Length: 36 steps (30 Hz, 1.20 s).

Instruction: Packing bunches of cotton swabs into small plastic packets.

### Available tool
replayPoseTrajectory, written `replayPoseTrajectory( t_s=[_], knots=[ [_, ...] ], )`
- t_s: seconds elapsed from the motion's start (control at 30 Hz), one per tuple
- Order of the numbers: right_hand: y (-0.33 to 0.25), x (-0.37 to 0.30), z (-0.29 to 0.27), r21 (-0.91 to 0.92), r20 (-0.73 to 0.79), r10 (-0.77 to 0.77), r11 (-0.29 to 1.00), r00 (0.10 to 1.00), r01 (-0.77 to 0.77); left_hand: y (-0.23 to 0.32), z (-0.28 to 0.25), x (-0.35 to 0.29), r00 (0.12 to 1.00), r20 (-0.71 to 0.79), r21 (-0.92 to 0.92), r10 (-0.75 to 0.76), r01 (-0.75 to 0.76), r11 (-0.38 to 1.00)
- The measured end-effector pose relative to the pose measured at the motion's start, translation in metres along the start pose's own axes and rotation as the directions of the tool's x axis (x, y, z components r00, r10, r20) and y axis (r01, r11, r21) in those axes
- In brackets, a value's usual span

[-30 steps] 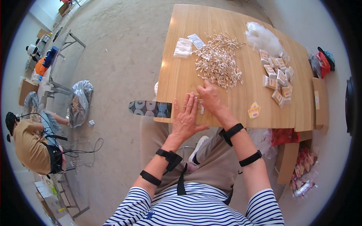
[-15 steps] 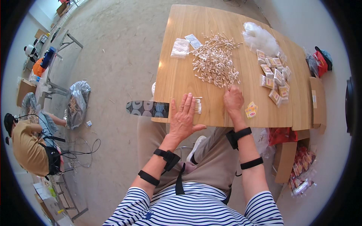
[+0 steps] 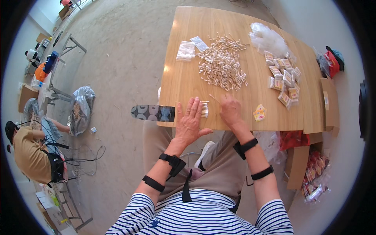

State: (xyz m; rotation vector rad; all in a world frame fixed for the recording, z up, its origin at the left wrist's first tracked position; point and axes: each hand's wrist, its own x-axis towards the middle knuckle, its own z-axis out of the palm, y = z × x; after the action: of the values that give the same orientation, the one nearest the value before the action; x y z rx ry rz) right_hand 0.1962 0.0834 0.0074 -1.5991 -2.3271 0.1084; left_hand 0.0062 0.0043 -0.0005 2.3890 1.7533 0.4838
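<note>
My left hand (image 3: 189, 120) lies flat near the table's front edge, fingers stretched out, beside a small row of cotton swabs (image 3: 205, 109); part of the row may be under the fingers. Just right of that row is my right hand (image 3: 230, 110), its fingers pinched on a single cotton swab (image 3: 212, 96) that points up and to the left. Beyond both hands spreads a loose heap of cotton swabs (image 3: 224, 62). Yellow and white printed cards (image 3: 259, 112) rest to the right of my right hand.
Several small packs of swabs (image 3: 288, 78) lie at the table's right, below a pile of clear plastic bags (image 3: 268, 37). Flat clear bags (image 3: 185, 51) sit at the upper left. A dark patterned strip (image 3: 152, 113) overhangs the left edge. Another person (image 3: 33, 152) sits far left.
My right hand has moved left, away from the heap's near edge, with a cotton swab now showing in its fingers. My left hand has stayed in place.
</note>
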Motion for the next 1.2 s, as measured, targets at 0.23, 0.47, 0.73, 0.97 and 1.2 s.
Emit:
replayPoseTrajectory(
  t_s=[0.23, 0.47, 0.73, 0.97, 1.2],
  knots=[
    [-0.023, 0.033, 0.007, 0.067, -0.028, -0.195, 0.978, 0.98, 0.197, 0.002, -0.001, 0.002, 1.0, -0.014, -0.021, 0.022, -0.022, 1.0],
    [-0.013, 0.013, 0.004, 0.144, -0.128, 0.029, 0.99, 0.991, -0.01, -0.003, -0.003, -0.001, 1.0, -0.007, -0.022, 0.006, -0.006, 1.0],
    [0.062, 0.032, 0.005, -0.025, -0.209, 0.291, 0.953, 0.934, -0.302, 0.002, -0.002, 0.001, 1.0, 0.006, -0.019, 0.011, -0.011, 1.0],
    [0.014, 0.0, 0.0, 0.253, -0.123, 0.223, 0.949, 0.967, -0.187, 0.001, 0.0, -0.001, 1.0, -0.01, -0.016, 0.02, -0.02, 1.0],
    [-0.014, -0.049, -0.004, 0.132, -0.055, -0.02, 0.991, 0.998, 0.027, -0.012, -0.016, -0.002, 1.0, 0.014, -0.09, 0.01, -0.008, 0.996]
  ],
)
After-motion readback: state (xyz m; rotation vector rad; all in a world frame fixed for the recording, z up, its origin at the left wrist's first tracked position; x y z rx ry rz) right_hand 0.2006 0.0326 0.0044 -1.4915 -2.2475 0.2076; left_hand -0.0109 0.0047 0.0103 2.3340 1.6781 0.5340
